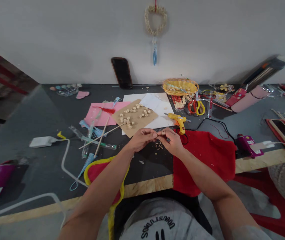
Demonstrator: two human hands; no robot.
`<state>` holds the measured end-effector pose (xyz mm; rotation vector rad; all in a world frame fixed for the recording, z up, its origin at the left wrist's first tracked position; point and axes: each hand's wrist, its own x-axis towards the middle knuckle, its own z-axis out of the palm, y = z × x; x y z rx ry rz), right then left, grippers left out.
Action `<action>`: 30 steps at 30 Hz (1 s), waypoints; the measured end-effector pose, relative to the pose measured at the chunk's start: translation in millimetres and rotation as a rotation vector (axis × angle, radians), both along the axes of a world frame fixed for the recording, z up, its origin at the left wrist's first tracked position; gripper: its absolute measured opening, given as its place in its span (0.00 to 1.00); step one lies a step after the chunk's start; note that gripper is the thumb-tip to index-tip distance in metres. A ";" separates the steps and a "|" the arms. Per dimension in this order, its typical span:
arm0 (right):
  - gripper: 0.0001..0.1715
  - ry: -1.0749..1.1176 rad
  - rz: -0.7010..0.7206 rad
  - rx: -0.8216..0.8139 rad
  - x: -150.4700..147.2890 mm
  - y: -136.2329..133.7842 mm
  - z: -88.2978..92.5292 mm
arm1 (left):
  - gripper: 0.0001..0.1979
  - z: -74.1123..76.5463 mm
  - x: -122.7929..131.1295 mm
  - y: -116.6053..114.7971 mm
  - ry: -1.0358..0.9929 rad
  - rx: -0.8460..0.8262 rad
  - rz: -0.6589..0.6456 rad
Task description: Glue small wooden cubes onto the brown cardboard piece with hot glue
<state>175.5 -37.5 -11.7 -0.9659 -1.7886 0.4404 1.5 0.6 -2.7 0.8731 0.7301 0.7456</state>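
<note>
My left hand [142, 138] and my right hand [171, 140] meet fingertip to fingertip just above the dark tabletop [42, 140]. Both are pinched on one small pale piece [158, 135] held between them. A few similar small wooden bits [159, 146] lie loose right under my hands. Just beyond, a brown cardboard sheet [154, 117] carries several more of these little cubes [132, 116]. A thin wooden stick [99, 135] lies slanting to the left of my left hand.
A yellow glue gun [179, 120] lies beyond my right hand, beside red felt [207, 150] draped over the table edge. Pink paper [99, 115], white sheets [157, 103], a yellow basket [180, 86], scissors [196, 106], a phone [121, 72], a white charger [40, 141].
</note>
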 end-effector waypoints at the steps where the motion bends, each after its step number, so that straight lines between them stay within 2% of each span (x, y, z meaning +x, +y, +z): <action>1: 0.03 0.002 -0.001 0.003 0.0 0.2 0.5 | 0.16 0.2 0.1 -0.2 -0.005 0.000 0.000; 12: 0.07 -0.029 -0.021 0.005 2.9 0.3 8.2 | 0.14 1.3 -0.4 0.7 -0.034 -0.002 0.022; 15: 0.08 -0.052 -0.135 0.027 19.2 4.4 20.2 | 0.14 0.2 -1.8 2.7 -0.079 -0.028 0.086; 17: 0.07 -0.072 -0.306 0.024 38.3 9.2 28.8 | 0.13 0.1 -2.8 4.1 -0.123 -0.031 0.130; 19: 0.10 -0.111 -0.453 -0.092 59.6 13.9 34.9 | 0.13 0.7 -3.5 5.1 -0.182 -0.031 0.160; 21: 0.15 -0.232 -0.526 -0.262 77.4 17.1 37.4 | 0.12 1.5 -4.0 5.6 -0.242 -0.036 0.167; 24: 0.22 -0.472 -0.551 -0.487 88.8 18.8 35.6 | 0.12 2.0 -4.6 5.6 -0.307 -0.030 0.146; 26: 0.23 -0.581 -0.543 -0.607 87.1 19.9 32.9 | 0.11 1.6 -5.2 5.4 -0.337 -0.023 0.128; 30: 0.22 -0.662 -0.544 -0.709 79.3 25.7 28.0 | 0.10 1.2 -6.4 5.0 -0.364 -0.017 0.123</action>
